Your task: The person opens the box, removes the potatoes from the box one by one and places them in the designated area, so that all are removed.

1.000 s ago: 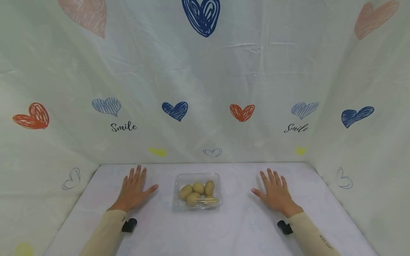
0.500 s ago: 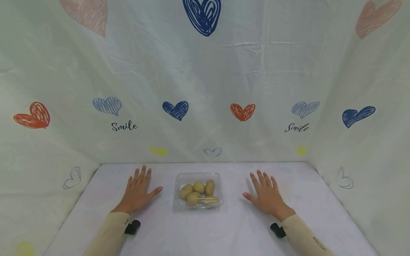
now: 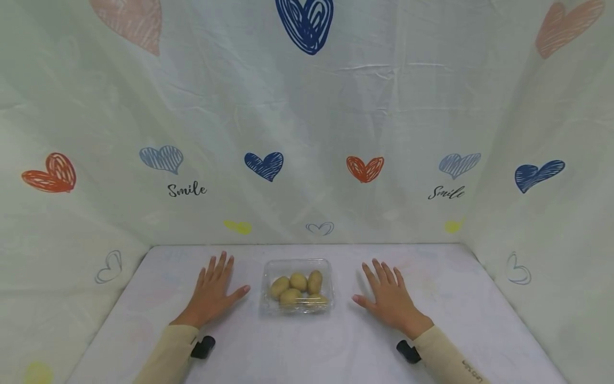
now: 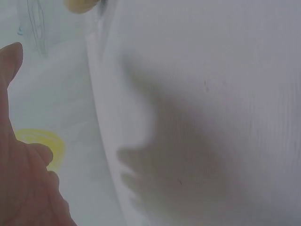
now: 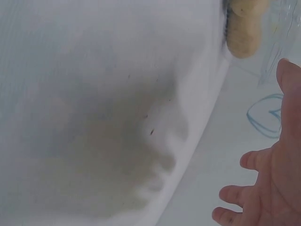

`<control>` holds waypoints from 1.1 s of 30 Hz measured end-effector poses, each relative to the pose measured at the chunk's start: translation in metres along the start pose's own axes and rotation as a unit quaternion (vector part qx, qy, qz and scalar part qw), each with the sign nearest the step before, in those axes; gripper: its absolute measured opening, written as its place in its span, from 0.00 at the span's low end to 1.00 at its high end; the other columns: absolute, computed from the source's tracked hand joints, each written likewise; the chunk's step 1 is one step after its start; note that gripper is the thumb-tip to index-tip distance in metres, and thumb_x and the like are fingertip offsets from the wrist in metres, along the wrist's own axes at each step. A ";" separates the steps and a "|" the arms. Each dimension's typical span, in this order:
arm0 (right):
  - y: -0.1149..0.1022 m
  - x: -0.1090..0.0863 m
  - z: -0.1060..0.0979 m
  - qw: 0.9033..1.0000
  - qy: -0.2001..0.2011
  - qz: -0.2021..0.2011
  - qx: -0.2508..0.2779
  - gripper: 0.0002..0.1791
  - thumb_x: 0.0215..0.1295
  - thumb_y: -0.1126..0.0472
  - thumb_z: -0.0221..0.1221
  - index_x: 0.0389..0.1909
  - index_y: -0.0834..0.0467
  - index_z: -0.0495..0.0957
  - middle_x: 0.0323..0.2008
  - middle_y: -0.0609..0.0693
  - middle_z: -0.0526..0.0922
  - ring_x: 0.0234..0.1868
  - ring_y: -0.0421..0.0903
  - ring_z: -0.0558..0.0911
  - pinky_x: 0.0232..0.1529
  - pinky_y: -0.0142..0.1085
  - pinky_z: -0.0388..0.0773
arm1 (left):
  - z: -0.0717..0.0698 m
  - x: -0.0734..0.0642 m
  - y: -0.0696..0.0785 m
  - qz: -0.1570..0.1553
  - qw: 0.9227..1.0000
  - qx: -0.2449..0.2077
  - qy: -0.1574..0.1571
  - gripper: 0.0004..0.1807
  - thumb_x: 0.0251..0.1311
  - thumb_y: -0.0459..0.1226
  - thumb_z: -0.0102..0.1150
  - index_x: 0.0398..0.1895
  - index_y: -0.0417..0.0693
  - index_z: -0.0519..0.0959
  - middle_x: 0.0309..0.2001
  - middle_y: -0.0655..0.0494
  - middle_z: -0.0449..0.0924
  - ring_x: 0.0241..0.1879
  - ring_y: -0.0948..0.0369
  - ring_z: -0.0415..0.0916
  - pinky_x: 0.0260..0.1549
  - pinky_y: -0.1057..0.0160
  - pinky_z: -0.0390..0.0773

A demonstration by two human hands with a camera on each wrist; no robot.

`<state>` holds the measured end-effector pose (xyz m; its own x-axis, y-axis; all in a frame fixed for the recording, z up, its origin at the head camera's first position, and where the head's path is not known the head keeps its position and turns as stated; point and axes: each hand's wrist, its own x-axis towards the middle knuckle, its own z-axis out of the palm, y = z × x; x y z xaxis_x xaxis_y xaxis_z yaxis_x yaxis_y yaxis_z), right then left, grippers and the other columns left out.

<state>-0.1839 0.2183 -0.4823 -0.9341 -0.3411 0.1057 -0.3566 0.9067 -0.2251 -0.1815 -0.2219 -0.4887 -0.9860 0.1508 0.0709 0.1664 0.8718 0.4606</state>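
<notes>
In the head view a clear plastic box stands at the middle of the table, with several yellowish potatoes inside. To its left is my left hand, palm down with fingers spread and thumb pointing at the box. My right hand mirrors it on the other side, holding nothing. Both hands hover over the tabletop, apart from the box; the wrist views show their shadows below. At the top of the right wrist view, potatoes appear behind the clear plastic. Only a bit of potato shows in the left wrist view.
A white cloth covers the table. Behind it and at both sides hangs a pale curtain printed with hearts and the word Smile. A small black device sits at the left cuff, and another black device at the right cuff.
Both hands have moved inward toward the box, the left to the right and the right to the left. They also came slightly nearer the front. The box has stayed in place.
</notes>
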 end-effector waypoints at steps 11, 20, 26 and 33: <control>-0.016 -0.001 0.001 1.000 -0.011 -0.009 0.020 0.47 0.74 0.36 0.60 0.81 0.63 0.61 0.79 0.70 0.59 0.78 0.72 0.59 0.78 0.70 0.48 | 0.008 -0.007 0.010 0.023 0.999 -0.022 0.010 0.55 0.68 0.60 0.62 0.82 0.30 0.53 0.83 0.31 0.42 0.81 0.31 0.36 0.77 0.27 0.37; -0.031 -0.002 0.001 1.000 -0.003 -0.028 0.013 0.47 0.73 0.36 0.61 0.81 0.62 0.61 0.79 0.68 0.61 0.78 0.70 0.60 0.78 0.69 0.50 | 0.008 -0.012 0.026 0.039 0.999 -0.031 -0.002 0.55 0.68 0.60 0.63 0.83 0.34 0.52 0.84 0.33 0.42 0.82 0.32 0.36 0.77 0.27 0.38; -0.041 -0.004 0.001 0.999 0.002 -0.045 0.021 0.47 0.73 0.36 0.61 0.81 0.61 0.62 0.79 0.67 0.61 0.78 0.69 0.61 0.78 0.69 0.51 | 0.011 -0.015 0.035 0.062 0.997 -0.046 0.005 0.54 0.67 0.59 0.64 0.83 0.34 0.54 0.84 0.33 0.44 0.81 0.31 0.38 0.77 0.26 0.39; -0.049 -0.003 0.006 0.997 0.017 -0.068 0.014 0.47 0.72 0.35 0.61 0.80 0.62 0.62 0.78 0.67 0.63 0.77 0.69 0.63 0.77 0.69 0.53 | 0.015 -0.018 0.044 0.071 0.996 -0.048 -0.009 0.54 0.67 0.55 0.67 0.83 0.34 0.53 0.84 0.34 0.43 0.82 0.32 0.39 0.77 0.27 0.42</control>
<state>-0.1636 0.1738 -0.4772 -0.8762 -0.4512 0.1695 -0.4805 0.8453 -0.2336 -0.1567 -0.1790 -0.4829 -0.9520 0.2790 0.1259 0.3023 0.7922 0.5302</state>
